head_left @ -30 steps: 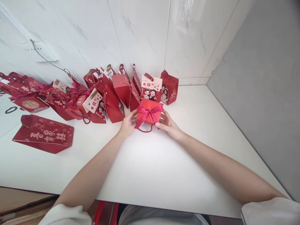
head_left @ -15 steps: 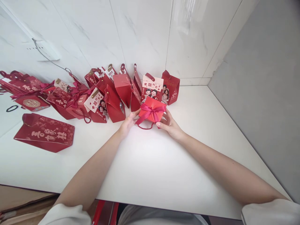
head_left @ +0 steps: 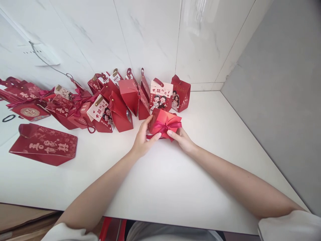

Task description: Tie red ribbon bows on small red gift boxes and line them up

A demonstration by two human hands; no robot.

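A small red gift box (head_left: 163, 117) with a pink-red ribbon bow (head_left: 167, 127) on top is between my two hands, tilted a little toward me. My left hand (head_left: 145, 138) grips its left side, thumb at the front edge by the bow. On the other side my right hand (head_left: 182, 139) holds the front right corner, with its thumb beside the bow and its other fingers mostly hidden behind the box. A dark red cord handle (head_left: 151, 136) shows under the left thumb. Right behind the box stands a gift box with a cartoon couple (head_left: 161, 97).
Several red gift boxes (head_left: 120, 112) crowd along the tiled wall (head_left: 150, 40) to the left. Another printed box (head_left: 175, 95) stands at the right end of the row. One large red box (head_left: 45, 145) lies at the left of the white table (head_left: 160, 187). A grey wall borders the right.
The ribboned box has turned and tilted in my hands, so its left side now shows. My left hand has shifted right with its thumb over the front edge. The view has moved slightly.
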